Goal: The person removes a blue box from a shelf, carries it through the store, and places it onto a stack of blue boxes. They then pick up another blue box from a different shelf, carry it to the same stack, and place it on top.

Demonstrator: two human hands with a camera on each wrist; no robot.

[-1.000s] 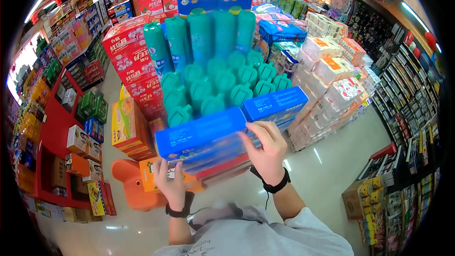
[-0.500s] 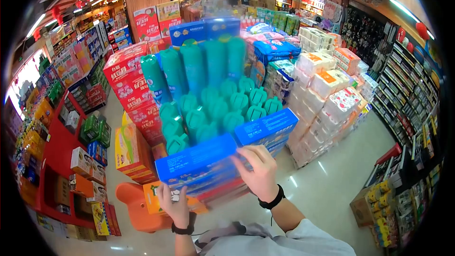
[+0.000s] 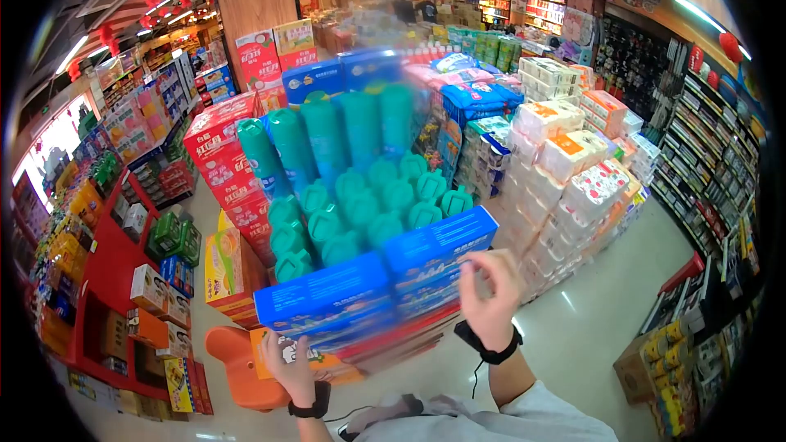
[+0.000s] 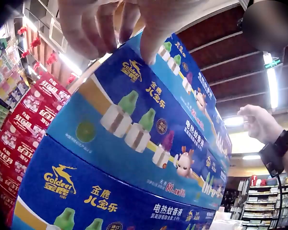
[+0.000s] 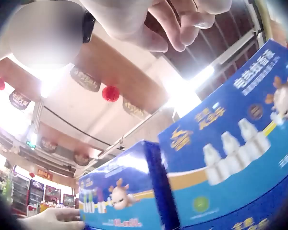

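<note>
Two blue boxes of mosquito-repellent liquid, a left box (image 3: 323,288) and a right box (image 3: 442,239), lie end to end on the front stack. My left hand (image 3: 286,367) is at the left box's near left corner. In the left wrist view, its thumb (image 4: 151,49) overlaps the printed front while the fingers (image 4: 100,36) lie by the end. Fairly straight fingers (image 5: 69,218) touch that end in the right wrist view. My right hand (image 3: 494,290) hovers before the right box, loosely curled and holding nothing. Behind the boxes stand several green-capped blue spray cans (image 3: 381,205).
Red cartons (image 3: 233,164) are piled at the left, with an orange carton (image 3: 233,270) before them. An orange plastic stool (image 3: 237,368) stands at the stack's front left. Packs of tissue paper (image 3: 565,188) are heaped at the right.
My right hand has left the left box's right end and moved right, away from the boxes. The left box now lines up more evenly with the right one. My left hand stays at its corner.
</note>
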